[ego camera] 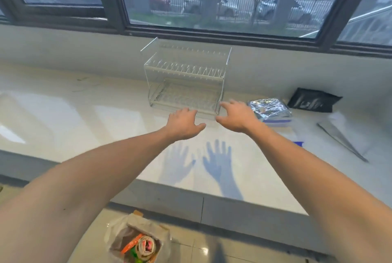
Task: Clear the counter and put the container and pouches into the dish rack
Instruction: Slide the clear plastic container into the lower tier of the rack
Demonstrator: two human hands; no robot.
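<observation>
A person's bare arms stretch over a glossy white counter (84,114) beneath a wide dark-framed window (118,18), through which a railing fence and parked cars show. The left hand (183,123) and right hand (237,117) hover palm-down with fingers spread and holding nothing, just in front of a two-tier clear dish rack (186,80) that stands against the pale wall; the right hand's fingertips reach the rack's front right corner, though contact cannot be confirmed. Both rack shelves hold nothing. To the right of the rack, a silver foil pouch (268,107) lies on top of a clear container with a blue rim (277,121), and a black pouch (314,101) lies farther back near the wall. A clear pouch (339,133) lies at the counter's right side. The hands' shadows fall on the counter near its grey front edge. Below, on the tiled floor (191,245), a bag-lined bin (137,243) holds colourful rubbish.
</observation>
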